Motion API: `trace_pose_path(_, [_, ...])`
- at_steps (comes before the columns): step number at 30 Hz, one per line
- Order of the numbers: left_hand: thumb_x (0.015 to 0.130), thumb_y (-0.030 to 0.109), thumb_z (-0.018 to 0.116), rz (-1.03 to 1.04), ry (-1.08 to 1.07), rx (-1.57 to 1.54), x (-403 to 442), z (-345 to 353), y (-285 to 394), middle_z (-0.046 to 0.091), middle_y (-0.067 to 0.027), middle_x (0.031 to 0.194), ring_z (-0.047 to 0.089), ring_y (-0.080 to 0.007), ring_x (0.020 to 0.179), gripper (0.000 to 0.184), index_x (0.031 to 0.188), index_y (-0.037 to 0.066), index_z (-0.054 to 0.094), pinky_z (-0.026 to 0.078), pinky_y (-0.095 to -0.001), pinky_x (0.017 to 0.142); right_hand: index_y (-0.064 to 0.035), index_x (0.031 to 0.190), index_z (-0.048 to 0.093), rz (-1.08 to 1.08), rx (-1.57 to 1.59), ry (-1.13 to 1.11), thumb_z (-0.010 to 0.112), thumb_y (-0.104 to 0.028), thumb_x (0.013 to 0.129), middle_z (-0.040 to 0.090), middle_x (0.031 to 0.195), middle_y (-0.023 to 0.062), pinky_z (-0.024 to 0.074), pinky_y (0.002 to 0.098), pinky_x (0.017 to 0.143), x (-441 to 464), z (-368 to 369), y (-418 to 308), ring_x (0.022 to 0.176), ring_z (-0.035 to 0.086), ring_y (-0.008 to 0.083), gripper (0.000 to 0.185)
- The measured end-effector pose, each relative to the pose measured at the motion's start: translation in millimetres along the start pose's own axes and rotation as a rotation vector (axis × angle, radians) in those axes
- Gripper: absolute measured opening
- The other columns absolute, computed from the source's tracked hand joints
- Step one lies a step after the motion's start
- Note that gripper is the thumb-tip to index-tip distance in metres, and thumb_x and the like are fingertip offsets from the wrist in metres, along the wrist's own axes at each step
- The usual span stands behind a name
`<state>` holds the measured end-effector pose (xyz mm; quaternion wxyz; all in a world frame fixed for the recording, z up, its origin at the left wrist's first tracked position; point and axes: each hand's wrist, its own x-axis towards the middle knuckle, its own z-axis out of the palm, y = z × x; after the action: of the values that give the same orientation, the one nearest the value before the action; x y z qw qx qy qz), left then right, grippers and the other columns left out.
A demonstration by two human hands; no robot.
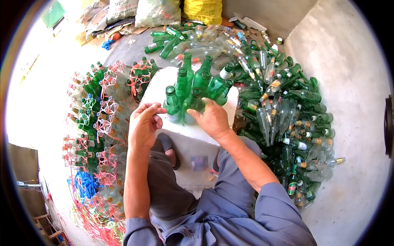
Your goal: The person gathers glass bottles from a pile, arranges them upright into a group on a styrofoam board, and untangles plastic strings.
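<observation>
Several green glass bottles (182, 84) stand upright in a close group on a white-topped stand (162, 82) in front of me. My right hand (211, 121) is at the near side of the group, its thumb and fingers around the front bottle (193, 103). My left hand (144, 122) is just left of the bottles, palm turned inward, with fingers curled and thumb and fingertips pressed together. Whatever the left fingertips may hold is too small to make out.
Bundles of bottles tied with pink string (108, 110) stand on the left, above blue string (86, 185) and loose pink string (96, 217). Loose bottles (283, 110) lie heaped on the right and at the back. Filled sacks (158, 12) stand behind; a wall (340, 53) bounds the right.
</observation>
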<state>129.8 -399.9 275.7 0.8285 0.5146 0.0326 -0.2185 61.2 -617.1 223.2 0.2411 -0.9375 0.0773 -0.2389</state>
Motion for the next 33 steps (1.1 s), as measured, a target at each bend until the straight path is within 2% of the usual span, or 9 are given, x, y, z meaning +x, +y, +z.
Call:
trace_pose_path(3, [0.094, 0.012, 0.062, 0.000, 0.025, 0.022, 0.6, 1.8, 0.3, 0.069, -0.0114, 0.081, 0.055, -0.0103, 0.050, 0.012, 0.098, 0.001, 0.060, 0.042, -0.0219, 0.046, 0.0065, 0.101, 0.061, 0.158, -0.002, -0.235, 0.069, -0.055, 0.082, 0.068, 0.083, 0.0232, 0.0542, 0.0457, 0.069, -2.7, -9.8, -2.7, 0.078, 0.067, 0.0402, 0.064])
trace_pose_path(6, [0.094, 0.013, 0.062, 0.001, 0.043, 0.045, 2.8, 3.5, -1.0, 0.069, -0.0106, 0.081, 0.055, -0.0100, 0.050, 0.012, 0.098, 0.002, 0.061, 0.042, -0.0218, 0.046, 0.0050, 0.098, 0.063, 0.103, -0.041, -0.237, 0.070, -0.053, 0.081, 0.068, 0.075, 0.0209, 0.0539, 0.0472, 0.069, -5.9, -9.1, -0.4, 0.074, 0.068, 0.0398, 0.061])
trace_pose_path(9, [0.094, 0.014, 0.063, -0.003, 0.042, 0.055, 6.3, 3.0, -4.6, 0.069, -0.0097, 0.081, 0.055, -0.0092, 0.050, 0.012, 0.098, 0.003, 0.061, 0.042, -0.0214, 0.046, 0.0023, 0.102, 0.066, 0.154, -0.147, -0.516, 0.071, -0.046, 0.082, 0.069, 0.083, 0.0213, 0.0535, 0.0469, 0.071, -3.5, -27.5, -0.7, 0.079, 0.068, 0.0393, 0.053])
trace_pose_path(12, [0.093, 0.015, 0.063, -0.006, 0.050, 0.072, 6.8, 5.8, -6.1, 0.068, -0.0086, 0.081, 0.055, -0.0083, 0.052, 0.011, 0.098, 0.004, 0.062, 0.042, -0.0207, 0.047, 0.0019, 0.099, 0.067, 0.132, -0.112, -0.543, 0.071, -0.044, 0.082, 0.069, 0.083, 0.0216, 0.0535, 0.0473, 0.071, -10.6, -42.7, 2.7, 0.080, 0.068, 0.0391, 0.049])
trace_pose_path(24, [0.093, 0.013, 0.064, 0.000, 0.135, 0.104, 6.7, 9.3, -8.5, 0.068, -0.0089, 0.078, 0.055, -0.0086, 0.052, 0.010, 0.097, 0.004, 0.062, 0.044, -0.0195, 0.046, -0.0014, 0.108, 0.066, 0.171, -0.053, -0.168, 0.070, -0.031, 0.086, 0.070, 0.091, 0.0181, 0.0536, 0.0437, 0.073, -98.1, -116.8, 54.0, 0.079, 0.068, 0.0368, 0.037])
trace_pose_path(27, [0.092, 0.016, 0.067, -0.002, 0.126, 0.100, 10.8, 3.7, -13.3, 0.068, -0.0078, 0.078, 0.055, -0.0086, 0.052, 0.013, 0.097, 0.004, 0.062, 0.044, -0.0192, 0.046, 0.0002, 0.114, 0.065, 0.448, 0.169, -0.185, 0.068, -0.028, 0.089, 0.070, 0.101, 0.0197, 0.0537, 0.0395, 0.079, -124.4, -136.2, 55.2, 0.087, 0.068, 0.0347, 0.038])
trace_pose_path(30, [0.091, 0.015, 0.067, -0.026, 0.123, 0.088, 14.9, -4.8, -15.1, 0.067, -0.0071, 0.082, 0.055, -0.0091, 0.055, 0.017, 0.102, 0.004, 0.062, 0.044, -0.0205, 0.049, 0.0007, 0.117, 0.064, 0.347, 0.256, 0.088, 0.065, -0.026, 0.092, 0.068, 0.112, 0.0212, 0.0513, 0.0363, 0.089, -157.5, -134.7, 55.6, 0.101, 0.066, 0.0330, 0.036])
trace_pose_path(31, [0.091, 0.015, 0.067, -0.021, 0.107, 0.110, 18.0, -9.3, -15.8, 0.067, -0.0072, 0.084, 0.055, -0.0094, 0.057, 0.019, 0.105, 0.004, 0.062, 0.044, -0.0214, 0.051, 0.0006, 0.123, 0.061, 0.373, 0.333, 0.073, 0.063, -0.026, 0.095, 0.064, 0.121, 0.0205, 0.0463, 0.0346, 0.099, -165.8, -137.5, 54.8, 0.116, 0.061, 0.0326, 0.038])
trace_pose_path(33, [0.090, 0.016, 0.068, -0.021, 0.093, 0.095, 15.6, -6.7, -14.7, 0.066, -0.0073, 0.086, 0.054, -0.0095, 0.058, 0.020, 0.105, 0.004, 0.062, 0.044, -0.0209, 0.051, 0.0000, 0.127, 0.059, 0.402, 0.382, 0.115, 0.062, -0.027, 0.096, 0.063, 0.126, 0.0197, 0.0441, 0.0340, 0.101, -176.2, -139.4, 54.3, 0.121, 0.058, 0.0313, 0.041])
